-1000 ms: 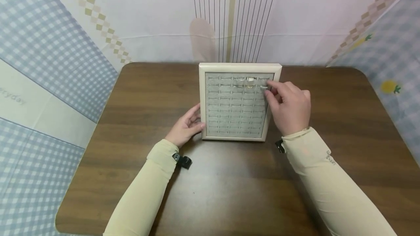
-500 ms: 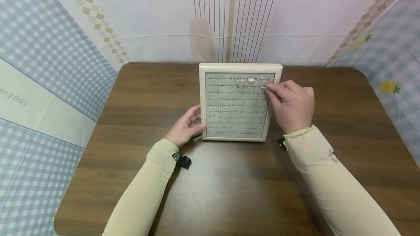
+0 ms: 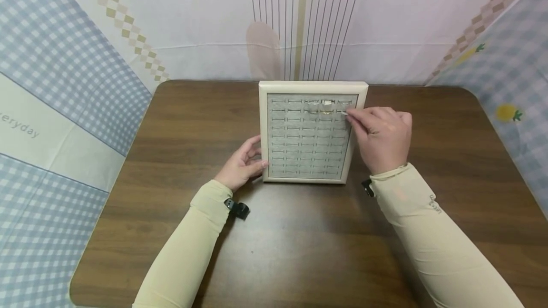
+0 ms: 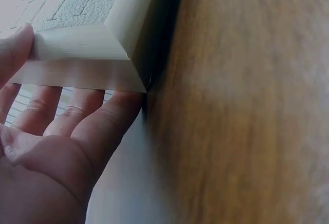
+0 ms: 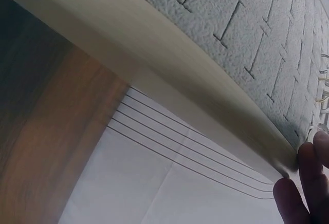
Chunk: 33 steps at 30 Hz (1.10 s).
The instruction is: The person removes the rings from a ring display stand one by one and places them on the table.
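A ring display board (image 3: 308, 151) with a cream frame and grey slotted padding stands upright on the table. My left hand (image 3: 241, 168) grips its lower left edge; in the left wrist view the thumb (image 4: 15, 52) lies on the frame's front and the other fingers go behind. Thumb and forefinger of my right hand (image 3: 383, 139) pinch a small silvery ring (image 3: 344, 113) at the second slot row, by the right edge. Left of that, several shiny rings (image 3: 326, 108) sit in the upper rows. Fingertips (image 5: 310, 162) overlap the frame's edge in the right wrist view.
The brown wooden table (image 3: 299, 251) has rounded corners and reaches back to a white patterned cloth (image 3: 205, 18). Blue checked cloth (image 3: 47, 108) hangs at the left, and another checked cloth (image 3: 513, 89) at the right. Black wrist straps (image 3: 237, 209) sit on the sleeves.
My right thumb and forefinger, apart around the ring a second ago, have come together on it. That hand has shifted slightly right. The left hand and the board hold their place.
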Available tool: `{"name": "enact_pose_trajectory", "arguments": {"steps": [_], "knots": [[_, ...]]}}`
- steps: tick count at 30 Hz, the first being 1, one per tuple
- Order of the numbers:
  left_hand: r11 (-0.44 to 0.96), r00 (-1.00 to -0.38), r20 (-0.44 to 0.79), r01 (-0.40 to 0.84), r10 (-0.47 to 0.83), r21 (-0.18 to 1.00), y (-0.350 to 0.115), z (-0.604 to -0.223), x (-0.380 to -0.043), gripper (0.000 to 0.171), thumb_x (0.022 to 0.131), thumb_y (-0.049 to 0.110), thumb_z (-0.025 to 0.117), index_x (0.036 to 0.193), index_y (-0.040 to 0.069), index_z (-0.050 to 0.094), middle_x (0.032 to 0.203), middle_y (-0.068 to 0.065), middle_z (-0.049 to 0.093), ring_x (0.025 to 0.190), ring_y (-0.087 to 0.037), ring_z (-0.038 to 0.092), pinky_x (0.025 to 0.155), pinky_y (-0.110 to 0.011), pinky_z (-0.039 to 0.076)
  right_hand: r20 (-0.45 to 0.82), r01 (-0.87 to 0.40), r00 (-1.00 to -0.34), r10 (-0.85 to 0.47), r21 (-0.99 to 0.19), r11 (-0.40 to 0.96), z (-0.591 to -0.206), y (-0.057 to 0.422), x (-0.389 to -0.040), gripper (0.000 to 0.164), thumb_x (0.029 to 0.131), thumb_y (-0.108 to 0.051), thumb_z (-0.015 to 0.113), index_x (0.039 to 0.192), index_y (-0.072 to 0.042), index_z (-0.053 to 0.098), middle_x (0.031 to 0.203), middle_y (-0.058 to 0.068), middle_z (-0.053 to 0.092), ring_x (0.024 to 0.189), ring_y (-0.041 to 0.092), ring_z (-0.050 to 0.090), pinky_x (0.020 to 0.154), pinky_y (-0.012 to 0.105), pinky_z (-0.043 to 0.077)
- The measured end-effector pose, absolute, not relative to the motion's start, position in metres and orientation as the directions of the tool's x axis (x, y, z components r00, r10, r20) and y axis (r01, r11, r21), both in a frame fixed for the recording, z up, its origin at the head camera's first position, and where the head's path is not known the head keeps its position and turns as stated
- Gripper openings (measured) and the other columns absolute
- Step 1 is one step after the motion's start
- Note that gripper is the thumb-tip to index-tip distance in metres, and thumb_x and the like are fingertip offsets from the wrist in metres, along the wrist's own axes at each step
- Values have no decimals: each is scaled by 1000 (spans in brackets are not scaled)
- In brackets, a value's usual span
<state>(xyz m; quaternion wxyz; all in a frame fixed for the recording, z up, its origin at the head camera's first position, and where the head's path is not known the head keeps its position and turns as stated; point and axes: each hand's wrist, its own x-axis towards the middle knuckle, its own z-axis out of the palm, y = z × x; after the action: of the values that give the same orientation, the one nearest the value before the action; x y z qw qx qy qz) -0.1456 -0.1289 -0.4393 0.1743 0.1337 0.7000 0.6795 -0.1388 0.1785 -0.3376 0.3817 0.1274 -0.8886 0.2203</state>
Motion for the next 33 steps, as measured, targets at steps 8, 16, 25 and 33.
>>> {"name": "enact_pose_trajectory", "arguments": {"steps": [8, 16, 25, 33], "knots": [[42, -902, -73, -61, 425, 997, -127, -439, -146, 70, 95, -9, 61, 156, 9, 29, 135, -27, 56, 102, -29, 68, 88, -31, 59, 738, -406, -670, -76, -279, 870, -338, 185, -131, 15, 94, -22, 73, 99, -10, 82, 89, 9, 77, 81, 32, 70, 71, 52, 37], [43, -904, -80, -68, 419, 997, -128, -440, -145, 70, 96, -8, 61, 156, 8, 28, 136, -28, 55, 107, -33, 66, 90, -33, 58, 717, -353, -694, -70, -254, 901, -349, 206, -119, 11, 91, -20, 77, 95, -11, 82, 80, 11, 73, 69, 33, 62, 68, 52, 35], [33, -900, -99, -94, 424, 995, -128, -442, -145, 71, 96, -7, 62, 156, 8, 27, 136, -28, 55, 107, -30, 66, 91, -34, 58, 555, -241, -825, -107, -175, 955, -374, 244, -107, 10, 88, -17, 78, 96, -13, 82, 81, 9, 73, 69, 29, 65, 64, 51, 37], [-1, -900, -88, -98, 427, 995, -128, -441, -146, 70, 96, -7, 61, 156, 10, 29, 137, -27, 54, 108, -30, 66, 92, -36, 57, 303, -187, -943, -137, -142, 972, -383, 259, -102, 10, 87, -19, 78, 95, -14, 82, 81, 4, 72, 72, 26, 66, 65, 50, 36]]}}
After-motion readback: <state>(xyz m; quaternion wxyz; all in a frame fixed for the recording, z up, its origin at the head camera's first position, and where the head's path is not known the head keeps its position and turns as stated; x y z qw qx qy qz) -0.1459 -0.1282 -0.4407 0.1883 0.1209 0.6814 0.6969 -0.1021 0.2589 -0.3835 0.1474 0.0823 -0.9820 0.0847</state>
